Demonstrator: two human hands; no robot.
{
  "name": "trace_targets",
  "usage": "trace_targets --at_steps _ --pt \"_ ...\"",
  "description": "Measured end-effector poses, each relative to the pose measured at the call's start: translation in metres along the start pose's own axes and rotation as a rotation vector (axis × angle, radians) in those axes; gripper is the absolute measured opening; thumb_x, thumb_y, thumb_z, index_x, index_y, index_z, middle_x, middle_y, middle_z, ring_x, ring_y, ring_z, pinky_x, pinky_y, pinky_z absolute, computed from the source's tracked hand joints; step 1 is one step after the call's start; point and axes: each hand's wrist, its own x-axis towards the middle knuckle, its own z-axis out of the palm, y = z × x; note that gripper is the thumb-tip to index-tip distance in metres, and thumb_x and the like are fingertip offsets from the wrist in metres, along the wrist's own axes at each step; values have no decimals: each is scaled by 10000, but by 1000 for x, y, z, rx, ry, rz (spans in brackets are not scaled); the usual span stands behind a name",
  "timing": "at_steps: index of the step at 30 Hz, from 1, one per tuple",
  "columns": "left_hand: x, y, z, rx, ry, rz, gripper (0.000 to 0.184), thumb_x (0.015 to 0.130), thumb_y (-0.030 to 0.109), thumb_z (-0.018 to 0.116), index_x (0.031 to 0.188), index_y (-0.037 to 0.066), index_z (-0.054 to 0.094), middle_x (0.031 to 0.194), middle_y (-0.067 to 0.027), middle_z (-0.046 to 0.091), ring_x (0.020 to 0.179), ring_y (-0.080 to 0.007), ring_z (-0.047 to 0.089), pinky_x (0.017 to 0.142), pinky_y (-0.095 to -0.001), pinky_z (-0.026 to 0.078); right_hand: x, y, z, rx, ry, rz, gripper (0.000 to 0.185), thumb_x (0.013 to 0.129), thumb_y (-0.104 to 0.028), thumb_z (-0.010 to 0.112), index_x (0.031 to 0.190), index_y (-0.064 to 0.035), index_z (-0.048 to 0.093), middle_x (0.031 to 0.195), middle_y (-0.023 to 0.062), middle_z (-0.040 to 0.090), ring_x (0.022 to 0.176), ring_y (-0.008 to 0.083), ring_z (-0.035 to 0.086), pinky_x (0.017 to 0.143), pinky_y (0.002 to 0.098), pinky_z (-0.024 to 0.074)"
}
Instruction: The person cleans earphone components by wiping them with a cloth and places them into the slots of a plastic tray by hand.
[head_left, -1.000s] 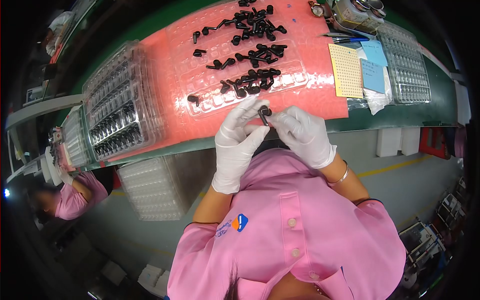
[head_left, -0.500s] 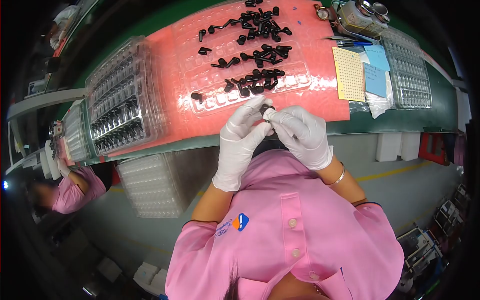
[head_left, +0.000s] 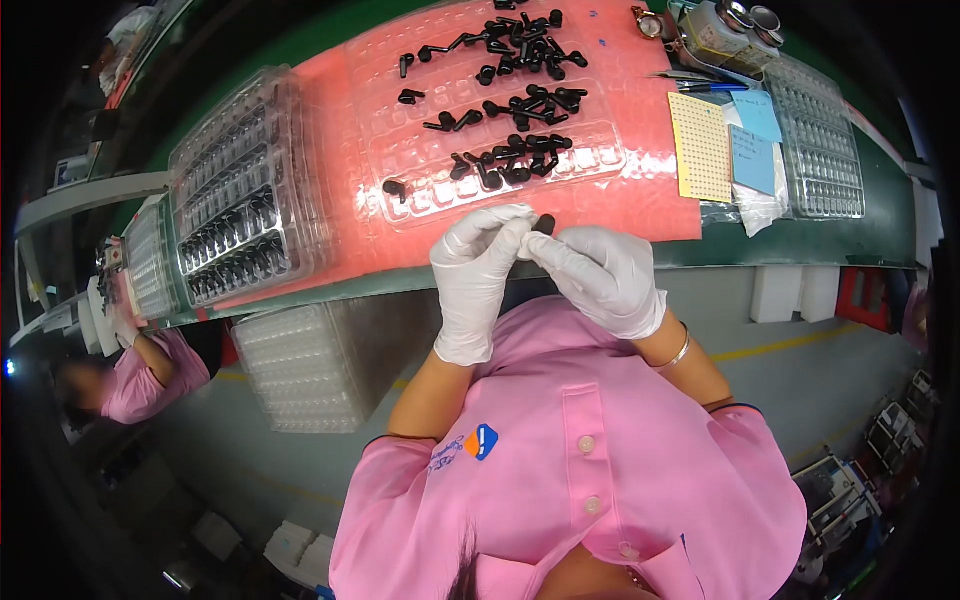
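A small black earbud (head_left: 544, 224) shows at the fingertips of both white-gloved hands, just off the table's front edge. My left hand (head_left: 475, 280) closes on it from the left, thumb and forefinger pinched. From the other side my right hand (head_left: 605, 280) pinches it too, and the fingers cover most of its body. Beyond them, loose black earbuds (head_left: 515, 150) with stems lie in rows and heaps on a clear plastic tray (head_left: 420, 208).
Pink sheeting (head_left: 660, 215) covers the bench. Stacked clear trays (head_left: 310, 200), the front one partly filled with earbuds, stand left. At right are a yellow dotted sheet (head_left: 700, 145), blue notes (head_left: 752, 160), a watch (head_left: 648, 22) and another tray stack (head_left: 820, 150). A co-worker (head_left: 160, 375) is at far left.
My left hand has shifted slightly left and its fingers have closed in. The earbud has turned between the fingertips, its dark end now pointing up and right.
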Motion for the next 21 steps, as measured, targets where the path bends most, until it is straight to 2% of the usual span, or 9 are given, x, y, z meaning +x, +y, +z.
trace_targets --at_steps 2,6,9,12,17,20,21 --pt "-1 2 -3 14 16 -17 195 890 49 700 1074 -15 691 960 -91 713 810 -116 661 656 -229 530 -2 2 2 -43 -38 -10 304 777 45 712 1069 -36 694 860 81 679 687 211 675 571 288 538" --pt "2 3 -6 14 26 -51 190 873 45 719 1050 -19 692 910 -87 716 781 -131 673 629 -225 524 1 13 3 -57 86 117 324 785 50 706 1099 -28 686 866 91 678 693 205 678 582 284 538" --pt "3 2 -7 -23 13 -58 178 874 44 717 1041 -13 695 919 -88 715 793 -144 680 618 -223 523 2 13 0 123 144 200 314 807 46 696 1114 -22 676 881 99 678 712 190 679 601 277 539" --pt "0 -1 -5 -207 -37 -105 155 880 37 707 1027 -11 698 944 -91 714 820 -159 687 620 -227 525 3 4 7 224 141 220 296 827 45 682 1116 -17 671 895 105 677 724 177 676 614 270 537" --pt "-4 4 0 -191 2 -95 146 888 57 701 1026 8 697 1015 -99 690 794 -165 664 615 -252 529 -9 15 15 371 55 254 275 862 41 654 1130 -16 666 893 114 667 717 168 660 625 257 527" --pt "-2 3 -2 152 -26 109 173 875 7 694 1048 -3 692 1078 -106 659 821 -157 661 642 -255 542 -1 16 7 336 107 301 270 871 29 652 1137 -15 663 877 102 654 711 160 648 630 253 517" --pt "-2 3 -2 151 -28 110 173 875 7 694 1048 -3 692 1078 -106 659 821 -157 661 642 -255 542 2 16 4 317 136 322 268 876 23 650 1141 -15 661 868 97 648 709 155 642 632 251 511"
